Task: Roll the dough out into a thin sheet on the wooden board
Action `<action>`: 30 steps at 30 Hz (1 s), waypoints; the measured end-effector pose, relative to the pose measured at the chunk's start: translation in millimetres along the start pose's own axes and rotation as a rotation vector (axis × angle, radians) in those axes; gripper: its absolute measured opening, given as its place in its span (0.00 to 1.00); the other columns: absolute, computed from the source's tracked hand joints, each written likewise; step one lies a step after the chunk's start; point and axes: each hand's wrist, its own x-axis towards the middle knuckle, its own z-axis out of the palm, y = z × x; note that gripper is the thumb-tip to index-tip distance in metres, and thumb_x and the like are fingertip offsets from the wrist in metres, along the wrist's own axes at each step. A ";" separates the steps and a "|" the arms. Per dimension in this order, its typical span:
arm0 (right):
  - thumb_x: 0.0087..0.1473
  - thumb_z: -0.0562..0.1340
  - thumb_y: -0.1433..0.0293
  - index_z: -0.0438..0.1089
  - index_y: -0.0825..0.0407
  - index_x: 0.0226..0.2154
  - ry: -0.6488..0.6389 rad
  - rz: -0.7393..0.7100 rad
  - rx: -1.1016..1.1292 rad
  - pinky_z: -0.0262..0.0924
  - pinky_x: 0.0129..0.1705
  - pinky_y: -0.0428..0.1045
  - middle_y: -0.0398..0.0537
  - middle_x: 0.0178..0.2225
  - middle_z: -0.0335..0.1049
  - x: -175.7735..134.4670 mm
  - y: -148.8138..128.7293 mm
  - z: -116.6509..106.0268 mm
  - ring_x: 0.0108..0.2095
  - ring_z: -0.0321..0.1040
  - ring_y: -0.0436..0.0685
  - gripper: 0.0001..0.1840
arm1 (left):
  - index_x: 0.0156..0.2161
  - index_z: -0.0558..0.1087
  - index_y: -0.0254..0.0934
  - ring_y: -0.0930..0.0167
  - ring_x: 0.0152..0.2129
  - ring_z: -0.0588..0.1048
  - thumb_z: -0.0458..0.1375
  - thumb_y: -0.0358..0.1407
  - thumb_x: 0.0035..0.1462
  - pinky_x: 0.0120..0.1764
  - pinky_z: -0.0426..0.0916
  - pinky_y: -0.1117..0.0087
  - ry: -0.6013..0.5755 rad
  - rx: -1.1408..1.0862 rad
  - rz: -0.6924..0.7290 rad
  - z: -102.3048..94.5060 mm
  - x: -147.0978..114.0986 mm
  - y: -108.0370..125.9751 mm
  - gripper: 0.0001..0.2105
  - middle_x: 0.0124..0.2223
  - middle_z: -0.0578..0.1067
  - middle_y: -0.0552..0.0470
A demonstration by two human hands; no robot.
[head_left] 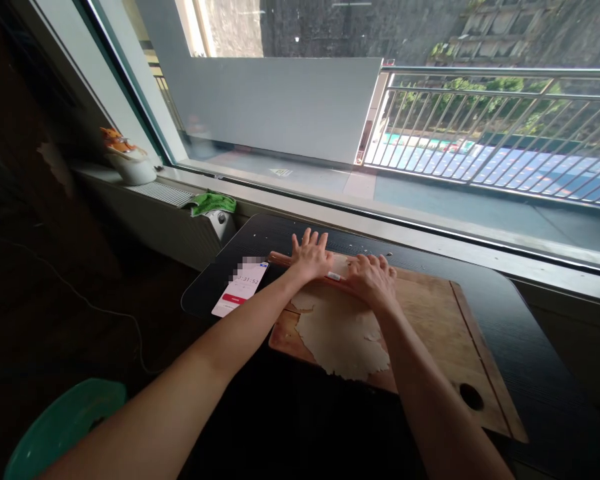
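A wooden cutting board (433,323) lies on the dark table, and across its left part spreads a thin, ragged-edged sheet of dough (343,333). At the dough's far edge is what looks like a rolling pin (335,276) with a small white label, partly hidden under my hands. My left hand (310,257) rests on its left part, open, fingers spread and pointing away from me. On the right part lies my right hand (373,277), palm down and open, fingers stretched over the pin.
Left of the board, a phone (243,287) with a lit timer lies on the black table (510,313). Small crumbs dot the far edge. A green cloth (213,202) and a white pot (133,167) sit by the window. A green basin (65,427) stands low at left.
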 end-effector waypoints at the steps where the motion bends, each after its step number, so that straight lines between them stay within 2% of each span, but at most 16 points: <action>1: 0.63 0.46 0.64 0.67 0.52 0.57 -0.048 0.036 0.007 0.46 0.63 0.66 0.56 0.63 0.62 12.0 0.1 -3.6 0.66 0.47 0.68 0.26 | 0.69 0.53 0.33 0.56 0.69 0.45 0.45 0.44 0.64 0.66 0.39 0.42 -0.024 0.000 -0.013 -2.7 11.3 2.5 0.31 0.70 0.56 0.41; 3: 0.63 0.45 0.63 0.65 0.53 0.59 -0.081 0.075 0.011 0.47 0.63 0.66 0.56 0.63 0.60 22.4 0.3 -6.4 0.66 0.47 0.67 0.27 | 0.69 0.52 0.33 0.57 0.69 0.45 0.46 0.43 0.63 0.65 0.40 0.42 -0.064 0.004 -0.039 -6.6 21.0 4.8 0.32 0.70 0.56 0.40; 4: 0.63 0.45 0.63 0.64 0.53 0.60 -0.065 0.071 0.009 0.46 0.63 0.66 0.56 0.64 0.59 19.2 0.4 -4.8 0.67 0.47 0.67 0.28 | 0.69 0.53 0.33 0.57 0.69 0.46 0.46 0.43 0.63 0.65 0.41 0.42 -0.078 0.001 -0.046 -7.1 18.0 4.4 0.32 0.70 0.56 0.40; 6: 0.64 0.46 0.63 0.63 0.52 0.61 0.014 0.015 -0.008 0.45 0.64 0.64 0.55 0.66 0.57 -1.6 1.4 3.9 0.67 0.46 0.66 0.28 | 0.69 0.54 0.33 0.57 0.69 0.47 0.45 0.44 0.64 0.65 0.42 0.43 -0.069 -0.007 -0.041 -4.7 -2.2 1.3 0.31 0.70 0.57 0.41; 9: 0.64 0.45 0.64 0.65 0.51 0.60 0.211 -0.121 -0.057 0.42 0.65 0.63 0.54 0.66 0.57 -43.3 4.3 20.6 0.67 0.45 0.65 0.27 | 0.68 0.56 0.35 0.57 0.69 0.46 0.44 0.45 0.65 0.66 0.40 0.43 0.045 0.013 -0.003 3.0 -43.5 -3.4 0.30 0.70 0.56 0.43; 11: 0.65 0.44 0.64 0.67 0.51 0.59 0.298 -0.165 -0.070 0.40 0.66 0.63 0.55 0.65 0.59 -54.3 5.1 25.0 0.67 0.46 0.65 0.27 | 0.68 0.57 0.36 0.57 0.69 0.46 0.44 0.44 0.65 0.66 0.38 0.42 0.113 0.030 0.008 5.8 -55.9 -3.9 0.29 0.70 0.57 0.43; 12: 0.65 0.44 0.64 0.67 0.52 0.59 0.300 -0.162 -0.065 0.40 0.65 0.64 0.56 0.65 0.59 -51.1 4.8 24.1 0.67 0.46 0.65 0.27 | 0.68 0.58 0.36 0.57 0.69 0.46 0.44 0.44 0.65 0.66 0.38 0.42 0.125 0.027 0.008 5.7 -54.0 -3.2 0.28 0.69 0.58 0.43; 14: 0.64 0.45 0.64 0.66 0.53 0.60 0.224 -0.109 -0.039 0.42 0.65 0.64 0.57 0.65 0.58 -29.4 3.2 17.3 0.67 0.46 0.67 0.28 | 0.68 0.58 0.35 0.57 0.68 0.48 0.44 0.43 0.65 0.66 0.39 0.42 0.120 0.006 0.002 2.8 -35.1 -0.3 0.28 0.69 0.59 0.43; 17: 0.62 0.46 0.65 0.64 0.54 0.61 0.050 0.013 0.006 0.46 0.63 0.65 0.57 0.64 0.58 14.3 0.8 2.6 0.66 0.48 0.67 0.29 | 0.68 0.57 0.34 0.57 0.68 0.48 0.46 0.42 0.64 0.66 0.41 0.43 0.054 -0.014 -0.014 -5.4 5.6 5.8 0.29 0.68 0.60 0.42; 19: 0.62 0.45 0.65 0.63 0.54 0.62 0.001 0.060 0.012 0.48 0.63 0.65 0.58 0.64 0.59 26.3 0.9 -2.2 0.66 0.49 0.66 0.29 | 0.68 0.56 0.33 0.57 0.68 0.48 0.47 0.42 0.63 0.66 0.42 0.43 -0.009 -0.007 -0.036 -9.4 18.2 8.0 0.30 0.68 0.60 0.41; 21: 0.63 0.45 0.64 0.63 0.54 0.61 0.031 0.023 -0.002 0.48 0.62 0.64 0.58 0.64 0.58 15.4 2.5 1.1 0.66 0.49 0.66 0.29 | 0.68 0.56 0.33 0.56 0.68 0.49 0.47 0.42 0.63 0.65 0.43 0.43 -0.056 -0.007 -0.046 -8.5 9.1 6.8 0.30 0.68 0.60 0.40; 23: 0.64 0.45 0.64 0.65 0.52 0.60 0.111 -0.066 -0.019 0.48 0.62 0.64 0.57 0.64 0.59 -12.3 4.9 10.6 0.66 0.49 0.66 0.28 | 0.68 0.56 0.33 0.56 0.68 0.50 0.45 0.42 0.64 0.65 0.44 0.42 -0.045 -0.012 -0.020 -2.3 -16.7 2.6 0.29 0.69 0.59 0.40; 26: 0.64 0.46 0.64 0.68 0.50 0.58 0.232 -0.174 -0.048 0.43 0.64 0.63 0.56 0.64 0.59 -50.0 6.3 22.7 0.67 0.47 0.65 0.26 | 0.67 0.58 0.36 0.57 0.69 0.47 0.43 0.43 0.66 0.66 0.40 0.41 0.101 0.016 0.056 8.3 -53.9 -3.6 0.28 0.70 0.57 0.43; 28: 0.64 0.46 0.64 0.68 0.51 0.58 0.240 -0.161 -0.056 0.41 0.65 0.63 0.55 0.65 0.58 -50.7 4.6 21.8 0.67 0.46 0.66 0.26 | 0.67 0.60 0.37 0.58 0.68 0.47 0.43 0.43 0.66 0.66 0.40 0.42 0.153 0.032 0.055 10.4 -56.0 -4.1 0.27 0.70 0.58 0.44; 30: 0.63 0.47 0.64 0.66 0.52 0.59 0.167 -0.088 -0.038 0.43 0.65 0.63 0.56 0.65 0.58 -28.8 1.7 14.0 0.67 0.46 0.66 0.26 | 0.67 0.59 0.36 0.57 0.68 0.49 0.44 0.43 0.66 0.66 0.41 0.42 0.137 0.026 0.025 7.8 -36.0 -1.2 0.28 0.69 0.59 0.43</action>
